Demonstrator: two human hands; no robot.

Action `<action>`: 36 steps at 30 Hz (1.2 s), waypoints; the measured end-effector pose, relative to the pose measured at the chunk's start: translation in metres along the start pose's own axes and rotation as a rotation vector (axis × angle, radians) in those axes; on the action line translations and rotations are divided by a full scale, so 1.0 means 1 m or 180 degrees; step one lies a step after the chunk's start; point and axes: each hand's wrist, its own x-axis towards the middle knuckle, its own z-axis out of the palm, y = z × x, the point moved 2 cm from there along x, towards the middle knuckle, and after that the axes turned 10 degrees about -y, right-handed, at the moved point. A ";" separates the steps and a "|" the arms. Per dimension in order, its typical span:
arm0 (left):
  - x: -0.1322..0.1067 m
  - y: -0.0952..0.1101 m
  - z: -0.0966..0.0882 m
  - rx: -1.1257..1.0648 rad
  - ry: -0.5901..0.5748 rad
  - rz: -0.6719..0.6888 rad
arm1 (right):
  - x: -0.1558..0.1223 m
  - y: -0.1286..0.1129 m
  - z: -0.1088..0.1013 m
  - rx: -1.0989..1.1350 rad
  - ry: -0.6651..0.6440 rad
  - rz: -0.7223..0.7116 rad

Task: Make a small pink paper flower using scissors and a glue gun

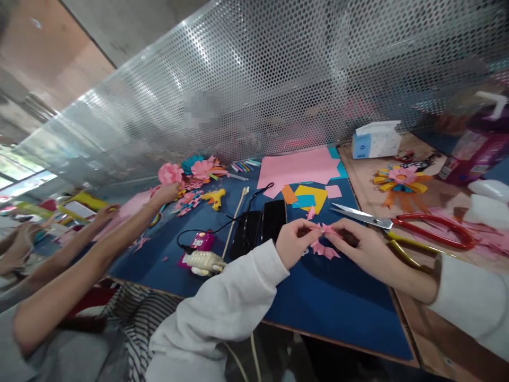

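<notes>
Between my two hands is a small pink paper piece (pixel 326 228) with a pointed, cut edge. My left hand (pixel 296 240) pinches its left side between thumb and fingers. On the other side my right hand (pixel 358 245) is closed on the same piece. Pink paper scraps (pixel 326 251) with zigzag edges show just below the fingertips; I cannot tell whether they join the held piece. Right beyond my right hand lie scissors with red handles (pixel 433 227), blades apart. A yellow-handled tool (pixel 405 254) lies partly under my right wrist.
Two black phones (pixel 273 220) lie left of my hands, near a yellow glue gun (pixel 215 198). Pink sheets (pixel 300 168) and coloured paper squares lie behind. A paper rosette (pixel 401 179), tissue pack (pixel 376 140) and purple bottle (pixel 477 143) stand right. A co-worker's arm (pixel 103 254) reaches across at left.
</notes>
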 end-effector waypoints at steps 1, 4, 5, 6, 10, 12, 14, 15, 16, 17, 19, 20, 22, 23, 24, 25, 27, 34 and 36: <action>0.000 -0.001 0.000 0.0015 -0.0032 0.0055 | 0.000 0.001 0.000 0.0039 0.0012 0.0035; 0.001 -0.003 0.000 0.0167 -0.0114 0.0182 | 0.000 0.003 0.000 0.0115 -0.0025 0.0158; 0.001 -0.003 0.000 0.0226 -0.0150 0.0209 | -0.001 0.003 0.000 0.0159 -0.0045 0.0184; 0.001 -0.003 0.001 0.0282 -0.0190 0.0229 | -0.001 0.002 0.000 0.0202 -0.0051 0.0193; 0.001 -0.001 0.001 0.0480 -0.0157 0.0429 | -0.001 -0.002 -0.002 0.0342 0.0076 0.0110; 0.001 0.000 0.000 0.0542 -0.0120 0.0504 | -0.001 -0.002 -0.004 0.0356 0.0133 0.0082; 0.001 0.001 0.001 0.0541 -0.0174 0.0446 | -0.001 -0.002 -0.005 0.0349 0.0203 0.0083; 0.001 0.001 0.001 0.0531 -0.0213 0.0393 | -0.001 -0.001 -0.005 0.0355 0.0232 0.0103; 0.002 0.001 0.002 0.0525 -0.0245 0.0359 | 0.000 -0.001 -0.005 0.0371 0.0250 0.0128; 0.002 0.001 0.002 0.0531 -0.0269 0.0357 | 0.000 0.000 -0.004 0.0388 0.0261 0.0153; 0.001 0.001 0.002 0.0571 -0.0268 0.0400 | 0.001 0.001 -0.004 0.0418 0.0283 0.0188; 0.001 0.002 0.002 0.0600 -0.0257 0.0419 | 0.001 0.001 -0.004 0.0416 0.0291 0.0193; 0.001 0.002 0.002 0.0655 -0.0249 0.0439 | 0.001 0.001 -0.004 0.0395 0.0296 0.0184; 0.000 0.002 0.002 0.0680 -0.0249 0.0446 | 0.000 0.000 -0.005 0.0390 0.0286 0.0180; 0.000 0.002 0.002 0.0712 -0.0256 0.0456 | 0.000 -0.001 -0.005 0.0399 0.0265 0.0171; 0.000 0.002 0.002 0.0750 -0.0264 0.0474 | -0.001 -0.002 -0.006 0.0412 0.0236 0.0164; -0.001 0.002 0.002 0.0832 -0.0283 0.0517 | -0.002 -0.005 -0.006 0.0430 0.0177 0.0164; -0.001 0.000 0.002 0.1056 -0.0243 0.0596 | -0.002 -0.009 -0.007 0.0356 -0.0010 0.0211; -0.001 -0.001 0.001 0.1132 -0.0220 0.0609 | -0.001 -0.008 -0.006 0.0377 -0.0069 0.0241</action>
